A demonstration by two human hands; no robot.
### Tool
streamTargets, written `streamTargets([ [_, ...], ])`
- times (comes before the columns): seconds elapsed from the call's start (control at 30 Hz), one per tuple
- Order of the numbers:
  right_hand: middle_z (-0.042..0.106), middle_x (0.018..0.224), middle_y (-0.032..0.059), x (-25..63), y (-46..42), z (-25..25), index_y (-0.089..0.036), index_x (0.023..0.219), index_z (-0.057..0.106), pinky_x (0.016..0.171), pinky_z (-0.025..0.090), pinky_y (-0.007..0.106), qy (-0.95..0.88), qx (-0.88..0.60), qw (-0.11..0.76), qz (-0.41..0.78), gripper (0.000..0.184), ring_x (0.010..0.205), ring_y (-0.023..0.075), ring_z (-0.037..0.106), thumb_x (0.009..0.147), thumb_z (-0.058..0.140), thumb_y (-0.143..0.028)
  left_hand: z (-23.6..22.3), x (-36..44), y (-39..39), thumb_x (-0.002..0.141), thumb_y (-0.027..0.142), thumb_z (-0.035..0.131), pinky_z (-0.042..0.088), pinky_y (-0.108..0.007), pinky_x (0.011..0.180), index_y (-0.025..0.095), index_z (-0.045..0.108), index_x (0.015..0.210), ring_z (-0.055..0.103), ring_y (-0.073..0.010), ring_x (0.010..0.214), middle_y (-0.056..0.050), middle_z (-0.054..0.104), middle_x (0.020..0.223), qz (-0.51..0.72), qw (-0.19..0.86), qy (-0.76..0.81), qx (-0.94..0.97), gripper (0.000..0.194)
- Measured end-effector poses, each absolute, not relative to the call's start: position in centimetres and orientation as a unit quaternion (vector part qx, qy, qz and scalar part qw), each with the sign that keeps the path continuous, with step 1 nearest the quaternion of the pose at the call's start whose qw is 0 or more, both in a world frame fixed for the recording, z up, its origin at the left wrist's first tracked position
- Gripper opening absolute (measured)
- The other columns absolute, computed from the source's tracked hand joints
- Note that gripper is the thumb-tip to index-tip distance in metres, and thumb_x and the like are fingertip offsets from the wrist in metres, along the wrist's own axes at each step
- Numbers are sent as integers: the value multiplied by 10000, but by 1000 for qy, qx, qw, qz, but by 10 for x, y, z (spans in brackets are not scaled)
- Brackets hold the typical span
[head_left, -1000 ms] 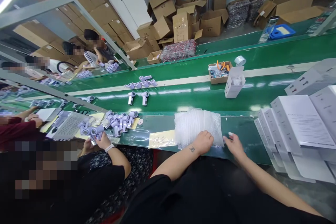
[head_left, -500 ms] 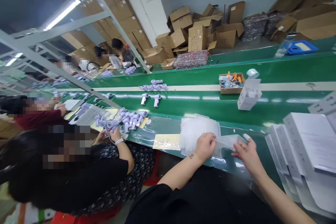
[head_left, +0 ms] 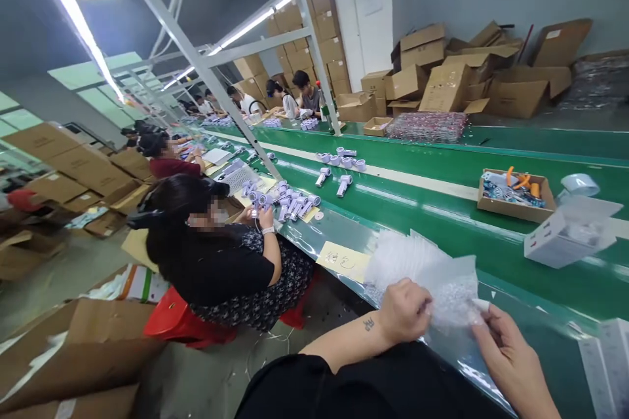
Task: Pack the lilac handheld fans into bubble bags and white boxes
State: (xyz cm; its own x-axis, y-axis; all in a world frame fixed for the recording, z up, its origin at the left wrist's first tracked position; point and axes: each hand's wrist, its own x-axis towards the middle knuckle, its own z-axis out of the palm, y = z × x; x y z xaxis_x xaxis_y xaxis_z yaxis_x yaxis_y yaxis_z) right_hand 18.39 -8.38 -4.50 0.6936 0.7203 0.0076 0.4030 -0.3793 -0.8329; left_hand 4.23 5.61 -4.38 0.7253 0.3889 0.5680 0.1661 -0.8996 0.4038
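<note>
Left hand (head_left: 403, 309), grip closed on a clear bag (head_left: 457, 294), right hand (head_left: 508, 344), grip pinching its right edge, stack of bags (head_left: 403, 258) beside a note (head_left: 343, 260), green tabletop (head_left: 337, 228)

One bubble-bag stack (head_left: 400, 263); one tape roll (head_left: 580, 184); one tool box (head_left: 515, 210).

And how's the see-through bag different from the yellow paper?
The bag is whitish and looks bumpy; the yellow paper has dark writing on it. The bag is held between the left hand and right hand; the yellow paper lies flat on the table. Both look thin.
</note>
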Motion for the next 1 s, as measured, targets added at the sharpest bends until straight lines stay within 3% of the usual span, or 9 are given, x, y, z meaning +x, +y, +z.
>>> streamTargets([
  [0.1, 713, 910, 50, 181, -79, -41, -196, 1206, 519, 552, 514, 227, -365, -812, 416, 185, 578, 636, 183, 671, 718, 538, -505, -49, 35, 43, 741, 202, 493, 400, -272, 537, 182, 521, 756, 507, -151, 579, -24, 541, 607, 305, 116, 92, 941, 37],
  [0.17, 717, 812, 38, 182, -77, -42, -200, 1162, 557, 512, 500, 237, -380, -818, 399, 167, 524, 566, 178, 649, 725, 503, -484, -54, 33, 38, 738, 218, 506, 381, -267, 517, 182, 517, 742, 494, -146, 569, -20, 528, 604, 284, 98, 80, 950, 38],
  [0.3, 717, 828, 74, 189, -77, -55, -211, 999, 609, 535, 518, 299, -392, -830, 383, 105, 431, 671, 249, 678, 704, 489, -502, -54, 26, 44, 689, 186, 512, 371, -271, 520, 180, 523, 726, 469, -148, 574, -33, 527, 615, 274, 60, 161, 946, 40],
  [0.47, 705, 890, 87, 187, -68, -77, -250, 1044, 565, 515, 522, 346, -471, -792, 373, 107, 400, 642, 268, 677, 719, 459, -457, -44, 12, 54, 684, 190, 493, 374, -295, 521, 184, 530, 753, 464, -170, 580, -46, 519, 613, 282, 40, 201, 937, 79],
  [0.57, 667, 1008, 134, 184, -60, -77, -203, 1070, 546, 555, 538, 341, -494, -767, 394, 110, 426, 779, 276, 675, 728, 470, -444, -40, 2, 52, 741, 199, 473, 388, -296, 537, 177, 543, 800, 476, -168, 587, -41, 514, 617, 290, 42, 178, 940, 94],
  [0.63, 664, 965, 144, 185, -57, -72, -162, 1064, 541, 556, 543, 316, -475, -771, 399, 140, 469, 767, 258, 672, 722, 527, -482, -37, -4, 51, 778, 203, 463, 404, -297, 559, 167, 558, 842, 493, -168, 612, -44, 525, 639, 300, 48, 177, 936, 120],
  [0.77, 696, 820, 77, 186, -57, -61, -201, 943, 597, 574, 545, 291, -468, -776, 395, 152, 409, 676, 216, 672, 708, 558, -534, -34, -12, 50, 784, 191, 464, 414, -291, 568, 146, 578, 870, 504, -166, 638, -54, 548, 674, 320, 63, 180, 928, 149],
  [1.0, 673, 748, 23, 167, -57, -48, -239, 791, 616, 552, 496, 233, -578, -702, 413, 45, 255, 621, 163, 632, 801, 493, -462, -38, -13, 55, 761, 199, 456, 374, -271, 531, 173, 535, 677, 453, -141, 567, -28, 481, 575, 312, 61, 160, 934, 118],
])
